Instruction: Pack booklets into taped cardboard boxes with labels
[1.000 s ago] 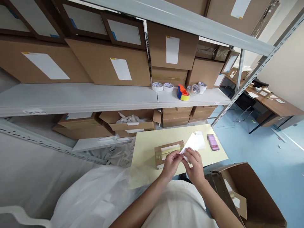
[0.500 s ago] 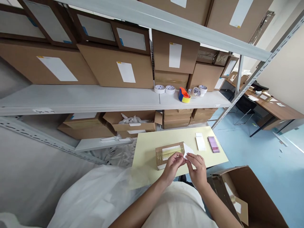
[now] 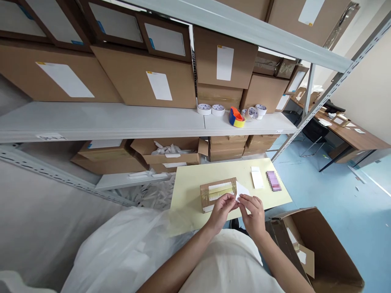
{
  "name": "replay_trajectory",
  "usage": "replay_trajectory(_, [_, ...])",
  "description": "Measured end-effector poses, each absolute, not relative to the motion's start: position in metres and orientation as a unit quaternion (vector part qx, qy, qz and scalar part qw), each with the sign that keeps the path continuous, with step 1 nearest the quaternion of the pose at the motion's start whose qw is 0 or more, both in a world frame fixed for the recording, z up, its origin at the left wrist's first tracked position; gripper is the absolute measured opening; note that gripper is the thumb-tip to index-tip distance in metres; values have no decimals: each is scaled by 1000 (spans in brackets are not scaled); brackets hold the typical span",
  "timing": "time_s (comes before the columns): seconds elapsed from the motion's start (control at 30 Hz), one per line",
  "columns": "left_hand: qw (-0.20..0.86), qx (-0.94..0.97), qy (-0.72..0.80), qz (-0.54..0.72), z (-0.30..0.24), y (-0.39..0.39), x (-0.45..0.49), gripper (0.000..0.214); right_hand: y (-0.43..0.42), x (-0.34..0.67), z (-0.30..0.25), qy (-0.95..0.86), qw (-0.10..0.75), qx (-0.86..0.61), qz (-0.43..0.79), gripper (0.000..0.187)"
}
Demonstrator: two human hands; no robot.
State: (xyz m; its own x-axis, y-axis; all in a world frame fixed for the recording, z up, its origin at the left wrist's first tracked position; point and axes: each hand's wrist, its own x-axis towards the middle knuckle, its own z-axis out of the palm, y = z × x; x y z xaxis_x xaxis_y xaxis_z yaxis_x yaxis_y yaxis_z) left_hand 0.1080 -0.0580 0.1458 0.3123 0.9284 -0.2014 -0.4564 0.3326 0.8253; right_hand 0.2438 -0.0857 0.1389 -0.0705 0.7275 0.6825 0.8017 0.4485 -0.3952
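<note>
Pinching a white paper slip [image 3: 242, 190] w/ both hands rn, right at the near-right corner of the small cardboard box [image 3: 214, 197]. Left hand [image 3: 222, 206] has its grip closed narrow on the slip's left edge, thumb + fingertips together. Right hand [image 3: 253, 211] does the same on the slip's near side, so both grips are holding the paper and nothing else. The slip sticks up as a little white triangle between the fingertips. It's either touching the box's right end or just over it, can't tell which tbh.

The box lies flat on the pale yellow table [image 3: 189, 191] w/ a white sticker [image 3: 220, 187] on top. Right of the box and apart from it there's a loose white label [image 3: 257, 178] lying flat. Just past that is a pink thing [image 3: 273, 181] that's blurred out, so no idea what it is.

Behind the box and higher up, a grey shelf [image 3: 122, 122] carries tape rolls [image 3: 210, 109], a red/blue/yellow tape dispenser [image 3: 236, 118] and big brown cartons [image 3: 143, 81]. Nearer than the box and to its right, an open carton [image 3: 317, 244] sits on the blue floor [image 3: 351, 195]. Near-left of the box, a white plastic bag [image 3: 128, 248] bulges up against the table edge.
</note>
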Motion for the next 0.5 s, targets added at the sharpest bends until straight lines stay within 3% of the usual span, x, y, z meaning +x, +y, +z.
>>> replay_trajectory(0.5, [741,349,341,462,136,-58,105,42,-85,241,133,-732,429,-529,-18,19])
